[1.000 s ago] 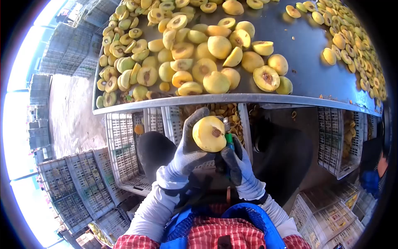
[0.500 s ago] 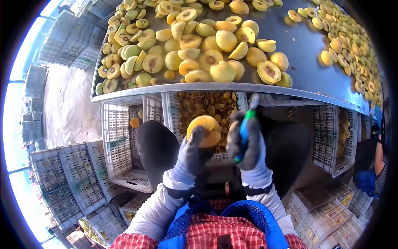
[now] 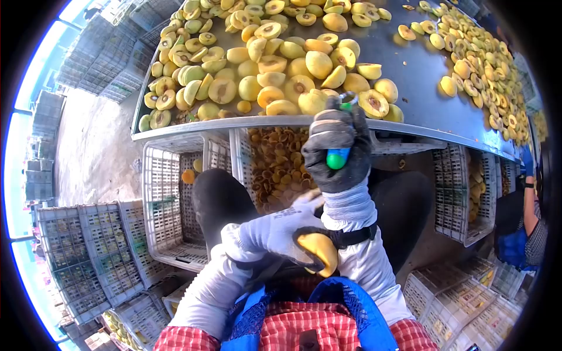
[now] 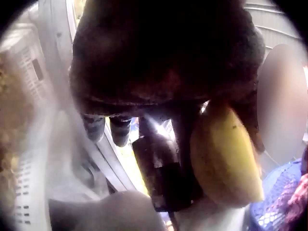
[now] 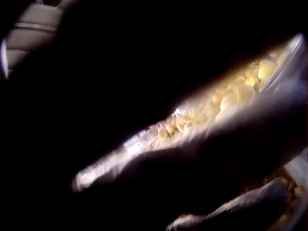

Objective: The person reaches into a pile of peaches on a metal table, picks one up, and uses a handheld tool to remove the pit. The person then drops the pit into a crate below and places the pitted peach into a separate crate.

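Note:
My gloved left hand (image 3: 281, 231) holds a yellow peach half (image 3: 319, 253) low in front of my body, beside my right forearm. Its fingers reach across the black strap (image 3: 354, 236) on my right wrist. In the left wrist view the peach half (image 4: 226, 156) shows at the right, next to the strap's dark boxy module (image 4: 168, 178). My right hand (image 3: 338, 146), in a darkened glove, is raised at the table's front edge. It grips a hand tool with a blue and green handle (image 3: 338, 158) and a curved metal tip (image 3: 349, 96). The right wrist view is mostly dark.
Many peach halves (image 3: 271, 80) lie on the metal table (image 3: 410, 82), with another heap (image 3: 486, 82) at right. Below its edge stands a crate of pits and scraps (image 3: 278, 164), between my knees. White crates (image 3: 175, 205) stand at left, others (image 3: 462, 199) at right.
The left hand has moved down and right with the peach half, across to the right wrist. My right hand has risen toward the table edge, still gripping the tool.

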Available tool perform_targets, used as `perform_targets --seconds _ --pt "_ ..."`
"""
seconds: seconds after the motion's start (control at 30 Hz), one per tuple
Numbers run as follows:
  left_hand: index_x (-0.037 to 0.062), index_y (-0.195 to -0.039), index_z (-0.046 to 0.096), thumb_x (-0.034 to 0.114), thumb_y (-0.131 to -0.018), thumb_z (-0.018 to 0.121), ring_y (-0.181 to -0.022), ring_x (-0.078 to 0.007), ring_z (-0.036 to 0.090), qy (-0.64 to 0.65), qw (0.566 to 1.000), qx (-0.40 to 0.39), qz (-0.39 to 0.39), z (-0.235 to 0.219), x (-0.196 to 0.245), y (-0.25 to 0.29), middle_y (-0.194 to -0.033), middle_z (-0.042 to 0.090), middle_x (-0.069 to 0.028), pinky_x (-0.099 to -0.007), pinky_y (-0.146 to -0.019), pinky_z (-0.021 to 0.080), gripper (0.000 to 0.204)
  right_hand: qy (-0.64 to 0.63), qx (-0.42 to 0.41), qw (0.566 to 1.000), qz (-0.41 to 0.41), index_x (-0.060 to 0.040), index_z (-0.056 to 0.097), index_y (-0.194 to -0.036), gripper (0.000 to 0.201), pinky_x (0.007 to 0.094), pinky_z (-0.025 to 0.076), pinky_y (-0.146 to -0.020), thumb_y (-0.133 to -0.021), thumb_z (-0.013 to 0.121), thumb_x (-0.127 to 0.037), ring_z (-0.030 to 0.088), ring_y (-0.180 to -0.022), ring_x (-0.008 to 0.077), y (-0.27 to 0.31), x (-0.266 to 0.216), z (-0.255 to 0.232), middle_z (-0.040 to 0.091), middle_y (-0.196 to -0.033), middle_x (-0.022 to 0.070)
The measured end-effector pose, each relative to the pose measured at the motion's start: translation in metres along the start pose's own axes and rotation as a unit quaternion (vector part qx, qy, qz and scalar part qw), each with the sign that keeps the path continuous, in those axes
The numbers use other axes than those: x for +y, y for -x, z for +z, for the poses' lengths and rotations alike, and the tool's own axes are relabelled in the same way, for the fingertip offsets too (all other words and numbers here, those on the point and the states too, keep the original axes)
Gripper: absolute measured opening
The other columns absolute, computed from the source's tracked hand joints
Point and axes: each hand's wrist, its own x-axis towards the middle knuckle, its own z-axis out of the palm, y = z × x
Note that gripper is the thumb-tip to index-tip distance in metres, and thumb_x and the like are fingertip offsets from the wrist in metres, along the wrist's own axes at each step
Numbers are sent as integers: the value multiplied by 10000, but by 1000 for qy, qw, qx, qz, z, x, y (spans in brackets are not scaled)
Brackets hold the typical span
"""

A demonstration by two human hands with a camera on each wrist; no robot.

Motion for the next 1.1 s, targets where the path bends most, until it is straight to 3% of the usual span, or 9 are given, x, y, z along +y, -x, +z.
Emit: perform_targets --seconds 0.17,0.37,0.43,0.5,0.53,0.7,0.77,1.03,1.1 --pt "7 -1079 614 174 -730 762 -996 -182 566 249 966 -66 -23 36 -9 3 -1077 599 -92 -307 -881 463 414 360 110 896 -234 -39 541 -1047 319 223 405 -504 -911 581 -324 442 -538 74 -4 -7 -3 468 -699 -30" --pt "3 -1166 578 184 -740 740 -1094 -218 530 410 910 15 -65 81 -7 4 -1198 527 -119 -330 -936 431 491 962 -86 77 -247 -86 562 -1138 293 363 514 -670 -865 625 -172 646 -769 311 7 -3 -18 618 -872 156" --pt "4 -1170 578 209 -735 743 -1136 -224 503 383 918 44 -91 76 4 12 -1257 475 -124 -338 -960 416 508 938 -80 161 -296 -88 551 -1142 257 317 499 -593 -925 564 -224 629 -679 226 15 -8 -28 610 -817 106" --pt "3 -1189 548 214 -789 718 -1141 -194 495 304 934 184 -39 66 -21 31 -1273 452 -110 -317 -963 417 483 796 121 570 -165 -85 535 -1157 264 240 449 -526 -984 461 -271 555 -603 112 48 1 -13 574 -752 35" --pt "0 -1159 548 323 -839 670 -1076 -190 543 346 891 289 -56 54 -4 33 -1161 547 -101 -320 -944 433 471 729 126 639 -213 -71 523 -1157 284 184 401 -509 -1012 389 -274 482 -592 49 60 15 -8 542 -751 1" --pt "16 -1098 568 439 -890 582 -776 -150 615 356 705 605 -99 35 -22 46 -919 616 -68 -268 -637 498 472 803 153 569 -91 -40 526 -993 115 240 439 -538 -897 578 -78 567 -650 120 124 50 -17 582 -803 64" --pt "19 -1110 570 375 -898 586 -795 -150 610 326 721 605 -85 39 -13 35 -938 617 -71 -262 -662 496 415 929 61 357 -81 -14 523 -1020 121 242 456 -600 -916 530 -76 572 -686 114 127 53 -21 598 -864 83" --pt "-9 -1231 481 270 -904 616 -1007 -158 568 340 716 609 12 59 -7 2 -1101 585 -97 -273 -871 470 451 930 141 309 -142 -8 558 -1065 311 353 507 -706 -812 682 -139 641 -835 339 127 49 -21 621 -933 186" --pt "-8 -1233 481 236 -900 625 -1004 -154 567 277 743 610 -13 62 -15 3 -1104 585 -97 -269 -869 468 438 954 72 173 -234 -12 515 -1216 501 366 516 -729 -766 709 -116 638 -856 331 114 45 -20 612 -1002 177"
